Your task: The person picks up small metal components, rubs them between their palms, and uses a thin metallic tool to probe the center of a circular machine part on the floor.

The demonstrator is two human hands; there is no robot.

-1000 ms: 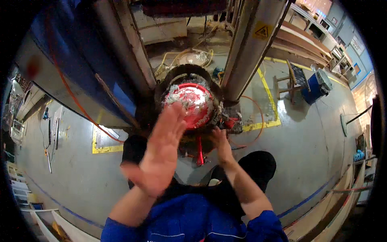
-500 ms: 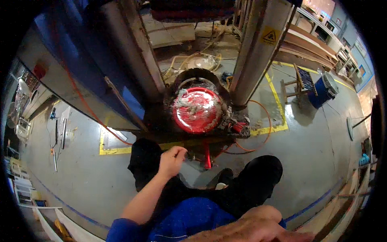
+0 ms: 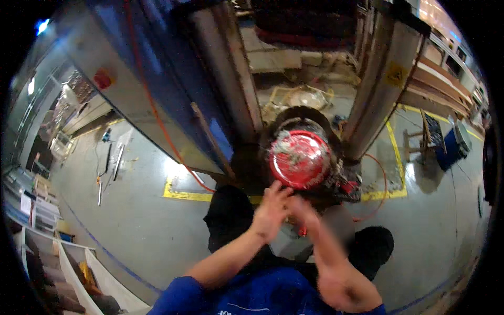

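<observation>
A round red lid or disc (image 3: 300, 157) with whitish residue sits low between two metal columns, with a dark curved rim (image 3: 302, 113) behind it. My left hand (image 3: 270, 210) is at its near edge, fingers stretched out and apart; whether they touch the red edge I cannot tell. My right hand (image 3: 303, 209) lies close beside the left one, smeared by motion, so its fingers cannot be made out. I see nothing held in the left hand. A small red piece (image 3: 303, 231) shows partly below the hands, mostly hidden by them.
A left column (image 3: 231, 63) and a right column (image 3: 378, 89) flank the red disc. An orange hose (image 3: 157, 113) runs down a blue-and-grey cabinet with a red button (image 3: 103, 79). A blue bin (image 3: 454, 144) and a stool (image 3: 428, 134) stand at the right. Yellow floor tape (image 3: 394, 194) runs around.
My right hand has come from low at the right up beside my left hand. The left hand has moved toward the red disc and its fingers have spread. The view has shifted left.
</observation>
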